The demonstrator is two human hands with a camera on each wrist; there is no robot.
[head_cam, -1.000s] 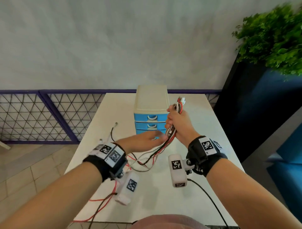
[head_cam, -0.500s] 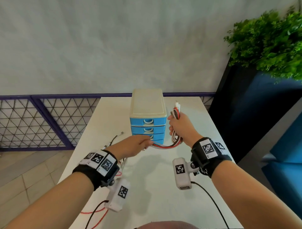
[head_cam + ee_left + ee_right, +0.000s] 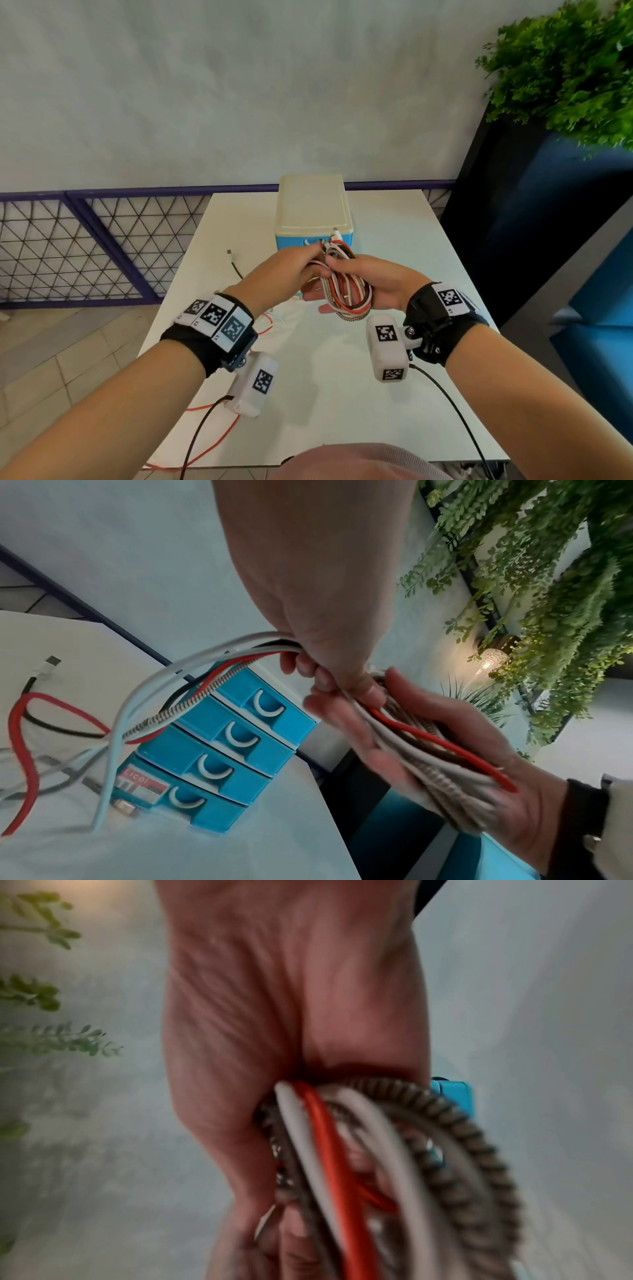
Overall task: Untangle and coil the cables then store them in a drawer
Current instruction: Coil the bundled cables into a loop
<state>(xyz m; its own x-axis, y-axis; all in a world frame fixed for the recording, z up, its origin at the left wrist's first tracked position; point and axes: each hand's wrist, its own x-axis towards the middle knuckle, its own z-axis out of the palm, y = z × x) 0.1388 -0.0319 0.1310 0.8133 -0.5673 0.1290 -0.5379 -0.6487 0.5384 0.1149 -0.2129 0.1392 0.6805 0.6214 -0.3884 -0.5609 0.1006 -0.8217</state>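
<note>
- The step in hand looks like winding the cables into one coil: the right hand [image 3: 373,286] holds the coil [image 3: 347,294] in its palm, thumb laid over the loops and fingers [image 3: 346,723] curled under them, above the surface [image 3: 342,394] in front of the drawer unit [image 3: 313,209].
- The left hand [image 3: 284,279] has its fingers [image 3: 308,666] closed round the loose strands [image 3: 192,669], white, red, black and a braided one, just where they feed into the coil.
- These strands trail down to the surface at the left, where a red cable [image 3: 20,750] and a grey one [image 3: 58,775] lie crossed; the tangle there seems not fully cleared.
- To wind well, I would let the strands slide through the left fingers with light tension, so that each new loop matches the ones in the palm.
- The right thumb ought to stay pressed on the loops, since springy braided cable will likely pop open if freed.
- Watch the plug ends [image 3: 48,666] on the surface: one could snag on the crossed cables as the slack is drawn in.
- All four blue drawers [image 3: 240,737] appear closed, so one needs opening before storage.
</note>
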